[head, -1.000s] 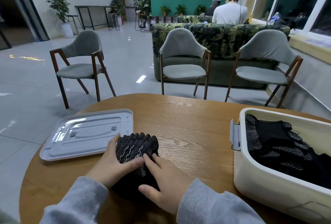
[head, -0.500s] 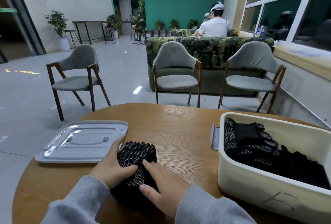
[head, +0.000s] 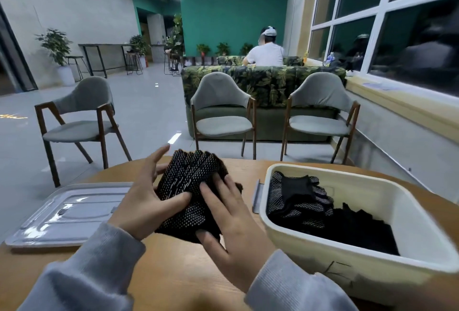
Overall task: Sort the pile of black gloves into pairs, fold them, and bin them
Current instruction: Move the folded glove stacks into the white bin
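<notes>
**Folded glove pair held left of the bin, ready for transfer**

Landmark for all positions: the cream plastic bin (head: pixel 367 258) at the right of the round wooden table (head: pixel 173 268).

- Bin lid (head: pixel 67 213): grey, lying flat on the table, well left of the bin, beyond both hands.
- Left hand (head: pixel 146 201): left of the bin, on the lid side of the bundle. Thumb pressed onto the dotted top face; upper fingers spread loose and free of the fabric. Whether the lower fingers curl under the bundle cannot be told.
- Folded glove pair (head: pixel 191 191): black knit with white grip dots, held between the two hands just left of the bin's near-left corner, seemingly lifted off the table. Long axis runs away from the person, fingertip ends at the far end and tilted up, cuff end nearest the body.
- Right hand (head: pixel 233 218): between the bundle and the bin. Fingers lie straight across the top face, thumb tucked below the near edge, so the bundle is pinched on this side.
- Gloves in bin (head: pixel 305 201): black gloves already heaped inside, thickest toward the bin's far-left end.

Judgement: the bin lies directly right of the grip, and the right hand is the nearer of the two. The move ahead is a short sideways carry over the bin's left wall, near the grey latch (head: pixel 256 196). The loose left-hand hold could let the fold spring open.
</notes>
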`<act>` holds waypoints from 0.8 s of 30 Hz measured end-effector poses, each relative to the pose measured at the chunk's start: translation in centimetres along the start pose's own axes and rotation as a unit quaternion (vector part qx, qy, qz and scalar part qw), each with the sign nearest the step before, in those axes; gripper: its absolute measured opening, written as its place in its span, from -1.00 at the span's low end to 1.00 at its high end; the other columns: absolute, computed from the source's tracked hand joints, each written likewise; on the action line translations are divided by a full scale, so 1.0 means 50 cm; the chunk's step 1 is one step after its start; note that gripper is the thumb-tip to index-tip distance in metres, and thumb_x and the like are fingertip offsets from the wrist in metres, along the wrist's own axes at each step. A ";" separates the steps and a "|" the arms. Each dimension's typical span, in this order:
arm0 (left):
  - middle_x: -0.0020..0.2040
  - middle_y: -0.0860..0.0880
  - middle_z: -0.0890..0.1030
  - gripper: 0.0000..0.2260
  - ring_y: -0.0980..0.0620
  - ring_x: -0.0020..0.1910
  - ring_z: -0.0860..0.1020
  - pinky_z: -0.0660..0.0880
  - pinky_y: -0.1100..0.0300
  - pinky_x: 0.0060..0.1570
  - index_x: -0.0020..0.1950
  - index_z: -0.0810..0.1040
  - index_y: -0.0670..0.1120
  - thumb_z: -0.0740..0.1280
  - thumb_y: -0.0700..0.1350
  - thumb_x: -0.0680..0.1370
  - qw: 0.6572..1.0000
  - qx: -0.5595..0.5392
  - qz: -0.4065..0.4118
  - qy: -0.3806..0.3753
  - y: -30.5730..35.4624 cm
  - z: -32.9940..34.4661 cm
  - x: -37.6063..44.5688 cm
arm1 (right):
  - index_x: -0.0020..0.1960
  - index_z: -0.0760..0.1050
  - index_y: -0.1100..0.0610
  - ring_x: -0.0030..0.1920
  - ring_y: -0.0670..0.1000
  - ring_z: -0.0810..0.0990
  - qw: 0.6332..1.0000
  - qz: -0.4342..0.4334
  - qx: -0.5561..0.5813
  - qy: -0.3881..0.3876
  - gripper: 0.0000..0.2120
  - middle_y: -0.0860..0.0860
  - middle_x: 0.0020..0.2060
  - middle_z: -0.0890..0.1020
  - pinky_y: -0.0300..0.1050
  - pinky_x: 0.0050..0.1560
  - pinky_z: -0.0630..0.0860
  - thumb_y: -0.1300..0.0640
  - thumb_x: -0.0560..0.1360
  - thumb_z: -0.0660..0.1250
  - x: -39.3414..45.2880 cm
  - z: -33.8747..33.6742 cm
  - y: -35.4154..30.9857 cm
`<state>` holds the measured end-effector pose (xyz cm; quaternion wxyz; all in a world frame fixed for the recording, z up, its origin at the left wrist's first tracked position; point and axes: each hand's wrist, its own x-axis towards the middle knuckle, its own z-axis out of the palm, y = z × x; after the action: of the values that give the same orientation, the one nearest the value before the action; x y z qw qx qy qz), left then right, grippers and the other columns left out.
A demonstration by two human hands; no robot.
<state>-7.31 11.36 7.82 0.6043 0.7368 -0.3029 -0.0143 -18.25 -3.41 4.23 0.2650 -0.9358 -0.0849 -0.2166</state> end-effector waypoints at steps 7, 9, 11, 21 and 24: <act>0.18 -0.02 0.48 -0.28 -0.10 0.14 0.54 0.54 -0.07 0.07 0.18 0.27 0.51 0.46 0.11 0.11 0.993 -0.067 0.089 -0.046 0.097 0.134 0.058 | 0.53 0.00 -0.08 0.52 -0.05 -0.14 0.978 -0.009 -0.114 0.175 -0.35 -0.07 0.53 0.01 -0.20 0.49 -0.18 -0.16 0.50 0.12 -0.041 -0.132 0.049; 0.18 -0.02 0.48 -0.29 -0.08 0.10 0.57 0.55 0.02 0.01 0.18 0.29 0.48 0.46 0.10 0.11 0.989 -0.098 0.096 -0.059 0.111 0.187 0.073 | 0.52 0.06 -0.03 0.53 -0.03 -0.09 0.971 0.004 -0.134 0.196 -0.34 -0.04 0.53 0.07 -0.21 0.48 -0.12 -0.14 0.47 0.15 -0.062 -0.170 0.068; 0.17 0.00 0.49 -0.27 0.01 0.07 0.58 0.55 0.07 0.01 0.22 0.29 0.46 0.47 0.10 0.12 0.985 -0.121 0.096 -0.079 0.117 0.241 0.083 | 0.51 0.10 -0.01 0.53 -0.02 -0.07 0.965 0.021 -0.162 0.206 -0.32 -0.01 0.52 0.10 -0.21 0.47 -0.10 -0.12 0.44 0.18 -0.086 -0.204 0.090; 0.25 -0.07 0.44 -0.23 0.00 0.11 0.58 0.49 -0.09 0.18 0.30 0.22 0.38 0.46 0.07 0.16 0.954 -0.243 0.026 -0.172 0.141 0.487 0.072 | 0.48 0.15 -0.11 0.52 -0.06 -0.01 0.931 0.126 -0.274 0.207 -0.28 -0.08 0.50 0.17 -0.02 0.36 0.09 -0.07 0.32 0.18 -0.203 -0.334 0.171; 0.25 -0.06 0.47 -0.20 0.02 0.10 0.59 0.51 0.01 0.14 0.36 0.16 0.34 0.45 -0.05 0.23 0.933 -0.295 -0.010 -0.204 0.144 0.532 0.064 | 0.47 0.20 -0.12 0.51 -0.08 0.01 0.927 0.147 -0.285 0.195 -0.30 -0.11 0.49 0.19 -0.11 0.32 0.09 -0.06 0.31 0.17 -0.223 -0.356 0.184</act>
<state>-18.11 -14.20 8.23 0.7195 0.5095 -0.3943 -0.2594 -32.10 -21.18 8.59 0.0274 -0.9131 0.1722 -0.3685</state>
